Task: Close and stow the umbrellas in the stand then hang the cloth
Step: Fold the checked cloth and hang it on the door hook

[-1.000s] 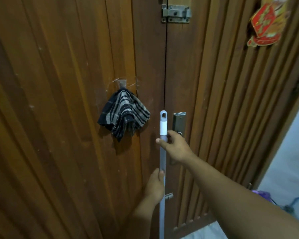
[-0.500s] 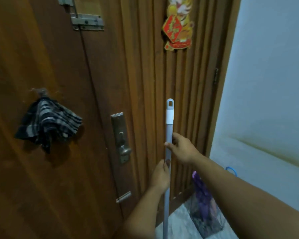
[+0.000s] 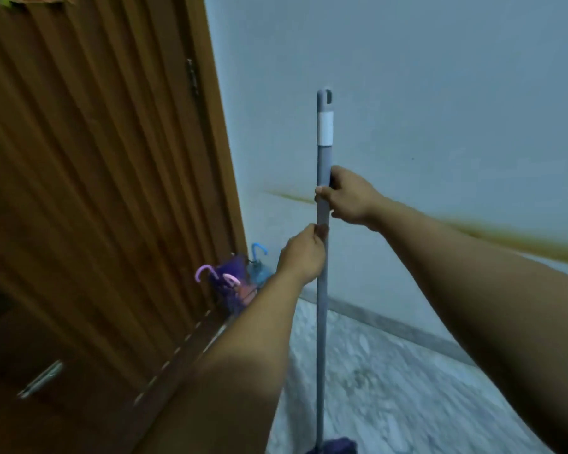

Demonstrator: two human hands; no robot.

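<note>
Two hands grasp one upright grey pole (image 3: 322, 290): right hand (image 3: 350, 198) clenched round it above, left hand (image 3: 304, 253) below, likely steadying it. Umbrellas (image 3: 230, 283) stowed at nine o'clock, beside the door (image 3: 95, 175).

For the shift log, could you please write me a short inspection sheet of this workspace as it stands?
Surface: pale speckled floor, blurred.
Job's things: umbrellas with hooked handles stand in the corner by the wooden door; stand unclear; cloth not in view.
Clutter: nothing seen.
Grippers: left hand and right hand both grip an upright grey pole, right higher.
Cables: nothing seen.
Surroundings: pale wall, skirting.
</note>
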